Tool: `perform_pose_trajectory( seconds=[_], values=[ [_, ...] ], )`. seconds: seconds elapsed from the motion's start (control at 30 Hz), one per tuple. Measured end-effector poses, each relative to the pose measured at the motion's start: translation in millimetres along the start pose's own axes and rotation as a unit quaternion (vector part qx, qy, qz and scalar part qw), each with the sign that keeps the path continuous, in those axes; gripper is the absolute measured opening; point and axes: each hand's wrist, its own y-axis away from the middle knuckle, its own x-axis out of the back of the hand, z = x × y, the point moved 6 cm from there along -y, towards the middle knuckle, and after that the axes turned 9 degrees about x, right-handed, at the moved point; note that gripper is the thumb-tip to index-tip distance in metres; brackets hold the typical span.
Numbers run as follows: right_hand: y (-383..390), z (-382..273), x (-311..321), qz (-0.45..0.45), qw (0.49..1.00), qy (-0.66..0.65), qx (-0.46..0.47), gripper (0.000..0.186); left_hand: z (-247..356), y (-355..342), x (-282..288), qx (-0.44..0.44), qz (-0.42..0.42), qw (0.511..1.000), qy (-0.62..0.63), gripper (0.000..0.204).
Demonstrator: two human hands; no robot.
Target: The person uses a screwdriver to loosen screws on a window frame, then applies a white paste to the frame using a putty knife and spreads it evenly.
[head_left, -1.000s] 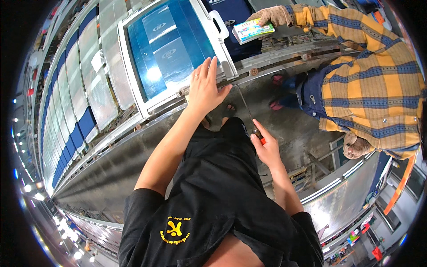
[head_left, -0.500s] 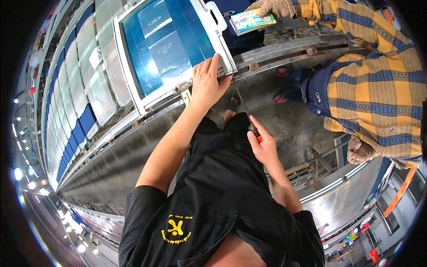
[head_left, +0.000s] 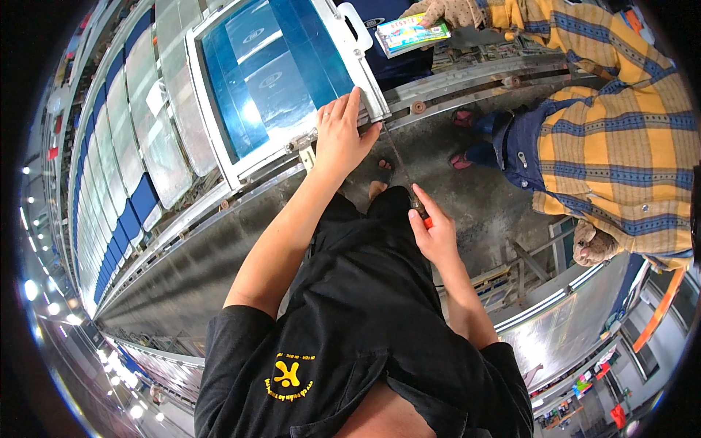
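Note:
A white-edged screen-printing frame (head_left: pixel 208 120) with a blue and translucent sheet lies at the upper middle. My left hand (head_left: pixel 341 135) rests over its near right corner, fingers stretched out and thumb apart along the edge. To the right and nearer me, my right hand (head_left: pixel 437 232) is closed round the red and dark handle of a long screwdriver (head_left: pixel 399 158). The thin shaft points up and away to the frame's corner; whether its tip touches there, I cannot tell. My palm hides most of the handle.
A metal rail (head_left: pixel 475 89) runs along the bench past the frame. At the left, a long row of pale and blue panels (head_left: pixel 142 109) recedes. A co-worker in a checked shirt (head_left: pixel 613 153) stands at the right, holding a colourful pad of paper slips (head_left: pixel 412 35) beyond the rail.
My right hand and the screwdriver have shifted very slightly. The co-worker's hand with the paper slips has moved a little to the left. My left hand stays on the frame.

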Motion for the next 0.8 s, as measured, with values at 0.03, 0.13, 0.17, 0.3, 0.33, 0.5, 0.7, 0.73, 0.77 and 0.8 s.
perform_pose_trajectory(
  seconds=[0.03,0.13,0.17,0.3,0.33,0.5,0.7,0.73,0.77,0.8],
  values=[
    [-1,-2,2,0.002,1.0,0.02,0.014,0.047,0,-1,-1,-0.002,0.0,1.0,0.001,0.073],
    [-2,-8,1,-0.03,0.988,0.148,-0.028,0.047,-2,-4,-5,-0.006,0.001,1.0,0.0,0.073],
    [-3,-9,-2,-0.021,0.988,0.149,-0.029,0.047,-2,-6,-4,-0.005,0.003,1.0,-0.003,0.074],
    [-10,-13,-13,0.012,0.992,0.123,0.004,0.045,-8,-7,11,0.02,0.016,0.999,0.021,0.072],
    [-12,-17,-14,0.015,0.994,0.106,0.023,0.044,-7,-7,11,0.053,-0.011,0.996,0.066,0.067],
    [3,-1,-36,-0.01,0.997,-0.062,-0.038,0.046,-6,-2,9,0.055,-0.002,0.998,0.041,0.056],
    [24,-2,-37,-0.051,0.979,-0.171,-0.098,0.054,-7,27,0,0.028,0.043,0.994,0.096,0.081],
    [29,-8,-11,-0.027,0.982,-0.151,-0.111,0.057,1,24,-9,0.007,0.075,0.992,0.097,0.08],
    [31,19,-17,-0.066,0.972,-0.193,-0.117,0.053,4,26,-16,-0.013,0.102,0.99,0.099,0.079],
    [31,35,-31,-0.052,0.961,-0.232,-0.142,0.056,-15,27,-23,0.003,0.108,0.991,0.074,0.07]
  ],
)
